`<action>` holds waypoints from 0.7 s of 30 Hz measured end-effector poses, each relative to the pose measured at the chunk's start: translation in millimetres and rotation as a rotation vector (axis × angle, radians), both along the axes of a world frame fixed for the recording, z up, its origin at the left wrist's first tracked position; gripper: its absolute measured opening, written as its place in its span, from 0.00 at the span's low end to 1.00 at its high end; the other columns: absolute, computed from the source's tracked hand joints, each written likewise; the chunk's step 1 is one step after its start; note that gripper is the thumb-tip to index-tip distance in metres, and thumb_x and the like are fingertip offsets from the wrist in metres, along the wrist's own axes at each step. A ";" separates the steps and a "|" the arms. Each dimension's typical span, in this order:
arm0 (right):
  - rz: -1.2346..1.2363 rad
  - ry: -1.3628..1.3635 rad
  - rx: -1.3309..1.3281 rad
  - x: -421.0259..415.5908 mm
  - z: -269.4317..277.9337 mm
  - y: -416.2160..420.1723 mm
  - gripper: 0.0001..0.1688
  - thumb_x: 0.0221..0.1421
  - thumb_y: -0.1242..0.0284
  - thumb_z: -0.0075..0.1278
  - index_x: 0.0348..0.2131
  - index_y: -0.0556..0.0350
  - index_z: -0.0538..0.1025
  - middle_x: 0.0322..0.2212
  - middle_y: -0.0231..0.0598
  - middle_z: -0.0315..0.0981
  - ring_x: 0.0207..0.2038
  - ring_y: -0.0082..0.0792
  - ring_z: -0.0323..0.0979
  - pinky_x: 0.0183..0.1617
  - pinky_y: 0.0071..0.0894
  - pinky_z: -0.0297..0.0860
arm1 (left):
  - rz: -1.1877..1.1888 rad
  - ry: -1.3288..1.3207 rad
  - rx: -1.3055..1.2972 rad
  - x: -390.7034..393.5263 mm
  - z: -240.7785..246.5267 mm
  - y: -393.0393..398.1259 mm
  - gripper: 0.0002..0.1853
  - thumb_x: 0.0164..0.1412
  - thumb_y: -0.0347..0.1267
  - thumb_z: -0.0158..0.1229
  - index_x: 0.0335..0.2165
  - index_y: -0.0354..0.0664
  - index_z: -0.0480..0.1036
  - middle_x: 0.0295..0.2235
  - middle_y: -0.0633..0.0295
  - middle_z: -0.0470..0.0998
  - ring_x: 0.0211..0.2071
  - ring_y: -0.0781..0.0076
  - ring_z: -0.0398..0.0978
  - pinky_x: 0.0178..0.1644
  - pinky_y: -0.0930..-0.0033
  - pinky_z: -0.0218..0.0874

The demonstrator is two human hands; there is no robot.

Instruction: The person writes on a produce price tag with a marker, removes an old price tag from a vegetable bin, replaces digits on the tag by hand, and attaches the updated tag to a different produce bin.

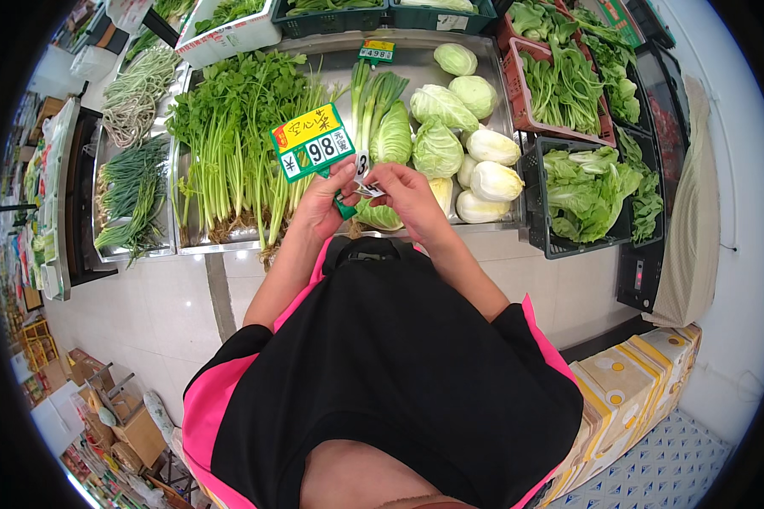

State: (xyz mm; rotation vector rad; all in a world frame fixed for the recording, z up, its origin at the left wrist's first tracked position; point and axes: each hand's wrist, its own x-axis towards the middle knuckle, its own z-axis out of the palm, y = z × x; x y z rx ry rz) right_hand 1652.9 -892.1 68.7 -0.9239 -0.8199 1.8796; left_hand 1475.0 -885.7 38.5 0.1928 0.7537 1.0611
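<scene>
My left hand (324,202) grips the handle of a green-framed price sign (312,141) that bears writing and digits. Small white number cards (361,167) stick up beside its fingertips. With thumb and forefinger, my right hand (407,194) pinches the cards at their lower right. How many cards there are, I cannot tell. Both hands hover over the front of a metal display tray (430,60). Under and behind them are a pointed cabbage (392,135), leeks (372,95) and a round cabbage (437,147). Celery (235,127) with roots stands left of the sign.
Napa cabbages (495,181) lie to the right, beside a black crate (551,238) of lettuce and a red crate (516,83) of leafy greens. Long beans (141,89) and scallions (137,175) fill the left tray. Another price sign (377,51) stands at the back. A patterned cloth-covered box (630,375) sits behind right.
</scene>
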 end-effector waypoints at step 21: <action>-0.220 -0.791 0.566 -10.7 -22.7 4.7 0.11 0.53 0.80 0.59 0.37 0.61 0.74 0.34 0.33 0.72 0.32 0.21 0.70 0.37 0.24 0.68 | 0.004 -0.024 0.132 0.7 -7.4 10.7 0.06 0.61 0.30 0.61 0.32 0.45 0.70 0.24 0.67 0.73 0.15 0.84 0.59 0.19 0.79 0.47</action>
